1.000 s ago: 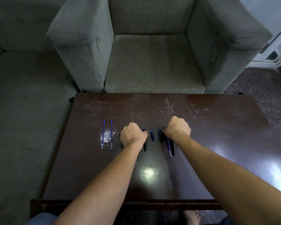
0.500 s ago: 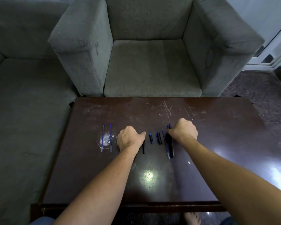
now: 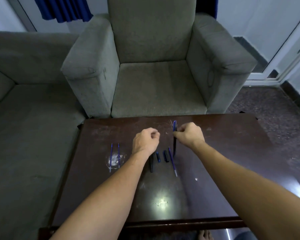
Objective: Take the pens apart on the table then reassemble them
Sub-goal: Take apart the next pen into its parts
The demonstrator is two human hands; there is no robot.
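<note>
My right hand [image 3: 189, 135] grips a dark pen [image 3: 174, 141] with a blue top and holds it upright above the brown table [image 3: 215, 170]. My left hand [image 3: 146, 140] hovers to its left with fingers curled; I see nothing in it. Below the hands lie pen parts: a black barrel [image 3: 151, 164], a short blue piece [image 3: 158, 157], a dark cap [image 3: 166, 155] and a blue refill [image 3: 172, 161]. Two more blue refills [image 3: 115, 156] lie side by side at the left.
A grey armchair [image 3: 156, 84] stands right behind the table, and a grey sofa [image 3: 24, 118] runs along the table's left side. The table's front edge [image 3: 163, 223] is close to me. A bare foot [image 3: 203, 235] shows under it.
My right hand has lifted the pen off the table and stood it upright. My left hand has risen off the parts. The camera has tilted up.
</note>
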